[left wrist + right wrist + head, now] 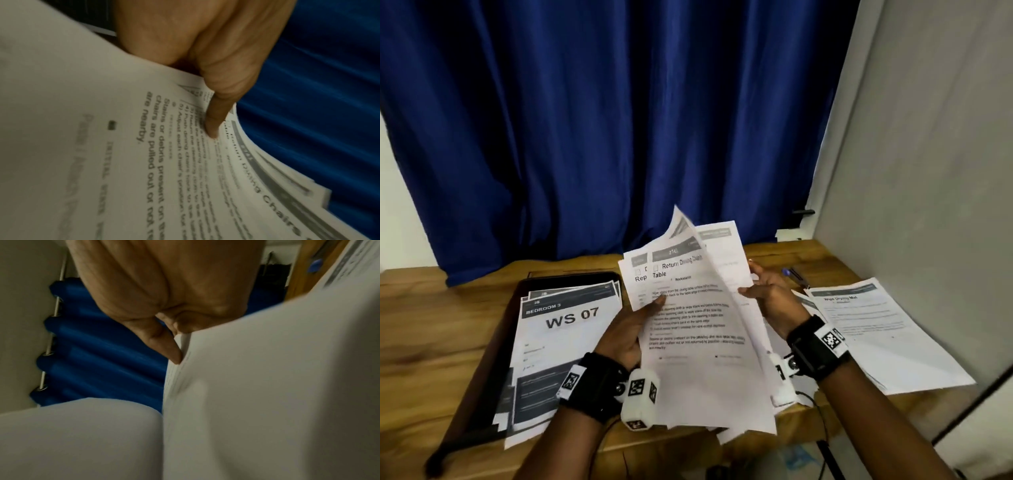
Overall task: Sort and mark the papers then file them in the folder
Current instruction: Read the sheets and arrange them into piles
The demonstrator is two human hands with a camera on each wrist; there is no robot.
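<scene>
Both hands hold a sheaf of papers [698,325] above the desk [431,342], its long axis running near to far, headings at the far end. The left hand [626,332] pinches its left edge, thumb on top. The right hand [774,298] fingers [164,344] clamp lifted sheets at the right. The folder [493,359] lies left, a pen [796,275] far right.

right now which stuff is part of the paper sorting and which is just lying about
In the job:
- held sheaf, in left hand and right hand
- folder with WS 07 stack
- right-side pile
- pen

Lying about:
- blue curtain
- grey panel
</scene>
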